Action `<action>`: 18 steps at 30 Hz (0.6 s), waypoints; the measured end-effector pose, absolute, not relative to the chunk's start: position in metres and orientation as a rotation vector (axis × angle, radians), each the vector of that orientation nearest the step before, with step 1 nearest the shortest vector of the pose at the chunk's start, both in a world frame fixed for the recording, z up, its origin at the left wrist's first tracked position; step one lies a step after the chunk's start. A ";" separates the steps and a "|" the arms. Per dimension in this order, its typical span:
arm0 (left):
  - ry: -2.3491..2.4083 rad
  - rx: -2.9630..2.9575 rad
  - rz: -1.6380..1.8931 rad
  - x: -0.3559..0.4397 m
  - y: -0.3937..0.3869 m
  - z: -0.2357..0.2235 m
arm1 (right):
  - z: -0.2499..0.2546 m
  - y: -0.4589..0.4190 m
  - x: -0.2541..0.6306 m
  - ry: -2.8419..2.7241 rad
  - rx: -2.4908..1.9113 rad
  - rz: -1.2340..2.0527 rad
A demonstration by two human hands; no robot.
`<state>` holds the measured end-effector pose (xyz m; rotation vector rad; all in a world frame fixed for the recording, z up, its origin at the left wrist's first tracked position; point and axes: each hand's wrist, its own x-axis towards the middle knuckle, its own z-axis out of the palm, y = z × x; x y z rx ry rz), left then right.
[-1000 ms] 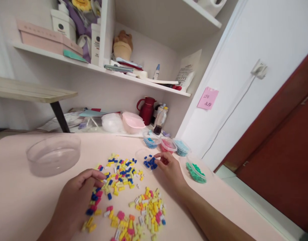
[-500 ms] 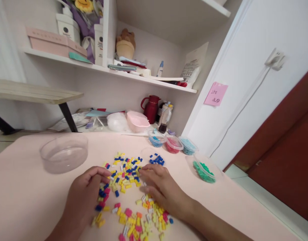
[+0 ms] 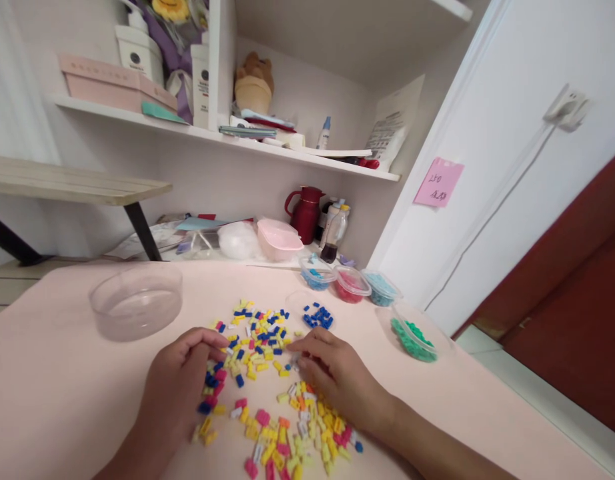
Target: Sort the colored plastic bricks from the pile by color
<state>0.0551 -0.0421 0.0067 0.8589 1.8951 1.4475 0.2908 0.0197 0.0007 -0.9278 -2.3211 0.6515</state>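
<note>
Small plastic building bricks (image 3: 260,337) in yellow, blue, pink and white lie loose on the pink tabletop (image 3: 52,373). My left hand (image 3: 180,373) rests at the left edge of this scatter, fingers curled together over bricks; whether one is pinched there is hidden. On the other side, my right hand (image 3: 332,367) lies low with its fingers apart, tips close to yellow and whitish bricks. Nearer to me, between the hands, is a second loose group of bricks (image 3: 307,427), mostly yellow. Just beyond my right hand, blue bricks (image 3: 318,316) sit together on a clear round lid or shallow dish.
An open clear round container (image 3: 137,320) stands at left. Along the right are clear tubs of blue (image 3: 316,279), red (image 3: 351,288), light-blue (image 3: 381,291) and green pieces (image 3: 413,340). Behind are a pink bowl (image 3: 280,241), a red jug (image 3: 305,215) and a bottle (image 3: 335,235).
The view has shifted slightly, so everything sits a little further right. My right fingers have moved slightly, and a pale yellow brick now shows beyond them. My left hand keeps its curled pose.
</note>
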 end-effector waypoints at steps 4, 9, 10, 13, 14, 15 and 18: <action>1.917 0.845 1.407 0.056 -0.043 0.009 | -0.002 0.020 0.288 -2.378 -0.914 0.576; 1.904 0.860 1.405 0.057 -0.043 0.007 | -0.007 0.019 0.282 -2.405 -0.893 0.445; 1.901 0.856 1.409 0.057 -0.043 0.007 | -0.008 0.019 0.281 -2.384 -0.882 0.448; 1.893 0.853 1.404 0.058 -0.043 0.007 | -0.010 0.020 0.279 -2.321 -0.869 0.523; 1.892 0.850 1.404 0.058 -0.043 0.007 | -0.010 0.021 0.278 -2.301 -0.870 0.561; 1.888 0.851 1.401 0.057 -0.043 0.006 | -0.010 0.021 0.278 -2.282 -0.871 0.604; 1.879 0.852 1.419 0.056 -0.042 0.003 | -0.006 0.021 0.281 -2.203 -0.881 0.727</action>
